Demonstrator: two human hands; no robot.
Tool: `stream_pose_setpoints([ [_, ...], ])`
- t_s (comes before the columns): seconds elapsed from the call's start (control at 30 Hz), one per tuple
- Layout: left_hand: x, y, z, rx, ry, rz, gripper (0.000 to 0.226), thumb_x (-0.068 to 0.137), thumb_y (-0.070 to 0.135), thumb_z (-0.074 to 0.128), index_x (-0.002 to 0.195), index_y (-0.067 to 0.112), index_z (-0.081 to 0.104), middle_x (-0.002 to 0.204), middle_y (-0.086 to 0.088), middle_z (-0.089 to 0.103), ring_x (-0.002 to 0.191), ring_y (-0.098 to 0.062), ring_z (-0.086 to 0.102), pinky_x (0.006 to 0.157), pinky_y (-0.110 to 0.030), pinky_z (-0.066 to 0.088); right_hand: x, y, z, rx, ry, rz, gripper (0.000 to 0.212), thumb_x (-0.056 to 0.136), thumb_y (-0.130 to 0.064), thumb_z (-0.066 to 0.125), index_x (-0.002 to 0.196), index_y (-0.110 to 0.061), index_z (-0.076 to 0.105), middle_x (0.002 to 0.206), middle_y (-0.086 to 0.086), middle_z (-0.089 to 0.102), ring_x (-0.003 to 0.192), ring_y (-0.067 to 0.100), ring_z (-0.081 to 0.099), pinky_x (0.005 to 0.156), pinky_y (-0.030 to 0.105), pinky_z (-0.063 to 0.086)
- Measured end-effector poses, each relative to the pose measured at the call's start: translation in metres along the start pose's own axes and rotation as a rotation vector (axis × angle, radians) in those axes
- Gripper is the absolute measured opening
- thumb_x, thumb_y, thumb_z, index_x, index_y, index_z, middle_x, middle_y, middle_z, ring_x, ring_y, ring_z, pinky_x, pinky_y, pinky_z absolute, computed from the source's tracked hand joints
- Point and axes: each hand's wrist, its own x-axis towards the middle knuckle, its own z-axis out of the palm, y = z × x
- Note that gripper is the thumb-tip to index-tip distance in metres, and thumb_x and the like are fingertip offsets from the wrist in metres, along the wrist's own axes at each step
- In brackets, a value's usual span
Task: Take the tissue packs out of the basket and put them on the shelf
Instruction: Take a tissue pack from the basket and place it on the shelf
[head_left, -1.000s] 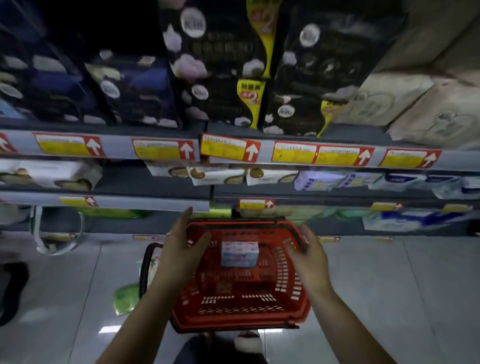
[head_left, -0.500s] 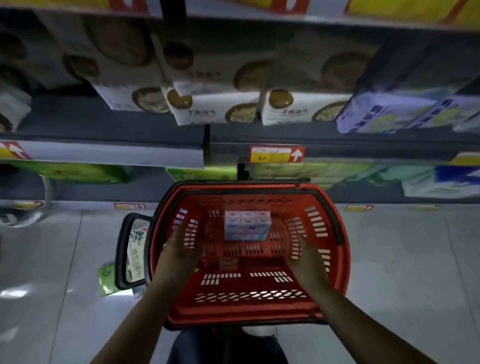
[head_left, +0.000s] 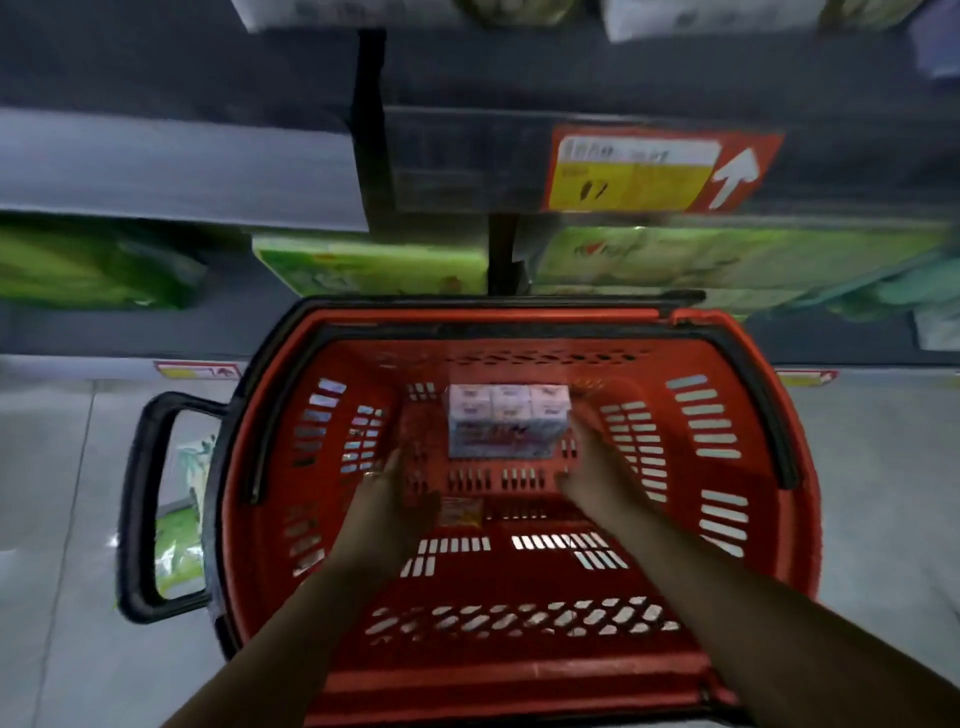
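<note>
As both reach in loose-fingered, holding nothing, the left hand (head_left: 397, 501) sits at eight o'clock of the pack (head_left: 506, 426), the right hand (head_left: 597, 478) at four. It lies by the twelve o'clock wall of the basket (head_left: 519, 358); likely light, soft, slick: squeeze both ends.

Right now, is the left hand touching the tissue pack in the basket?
Apart. The head view shows a strip of bare red basket floor between the left hand and the near left edge of the tissue pack.
</note>
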Motion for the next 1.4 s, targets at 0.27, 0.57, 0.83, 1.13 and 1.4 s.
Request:
stream_pose_setpoints([
  [0.27,0.033,-0.022,0.015,0.121,-0.155,-0.088,0.068,0.087,0.002,0.062,0.145,0.021,0.031,0.118,0.000,0.064,0.096,-0.011,0.063,0.078,-0.019,0.052,0.048,0.014,0.019,-0.125,0.049,-0.015,0.086,0.077,-0.009,0.071,0.148,-0.025,0.024,0.150,0.008,0.030,0.125,0.027,0.047,0.086,0.041,0.055],
  [0.57,0.058,-0.030,0.042,0.323,-0.150,-0.042,0.103,0.079,0.009,0.070,0.153,0.021,0.000,0.160,-0.006,0.006,0.143,-0.032,0.021,0.111,-0.050,0.034,0.009,0.031,0.030,0.357,-0.088,-0.082,0.045,0.088,-0.055,0.052,0.123,-0.027,0.044,0.114,-0.004,0.063,0.092,0.008,0.067,0.076,0.029,0.058],
  [0.83,0.072,-0.051,0.072,0.643,-0.161,-0.050,0.104,0.087,0.031,0.063,0.150,0.015,-0.018,0.160,-0.001,-0.017,0.147,-0.029,-0.015,0.117,-0.054,0.016,0.001,0.039,0.049,0.339,-0.024,-0.050,0.043,0.089,-0.057,0.053,0.122,-0.032,0.041,0.105,-0.006,0.068,0.086,0.004,0.069,0.069,0.032,0.060],
  [1.13,0.072,-0.056,0.075,0.723,-0.064,-0.044,0.075,0.094,0.023,0.052,0.152,0.017,0.006,0.158,-0.011,0.014,0.141,-0.032,0.024,0.109,-0.044,0.034,-0.011,0.046,0.059,0.293,0.050,-0.103,0.063,0.086,-0.052,0.055,0.135,-0.019,0.034,0.124,-0.001,0.061,0.106,0.007,0.063,0.083,0.030,0.057],
  [1.4,0.081,-0.056,0.077,0.740,-0.120,-0.046,0.064,0.095,0.024,0.050,0.147,0.008,0.016,0.152,-0.015,0.029,0.136,-0.035,0.033,0.103,-0.048,0.039,-0.008,0.047,0.039,0.367,0.042,-0.068,0.036,0.085,-0.047,0.060,0.104,-0.024,0.042,0.091,-0.009,0.061,0.068,-0.013,0.062,0.054,0.011,0.051],
])
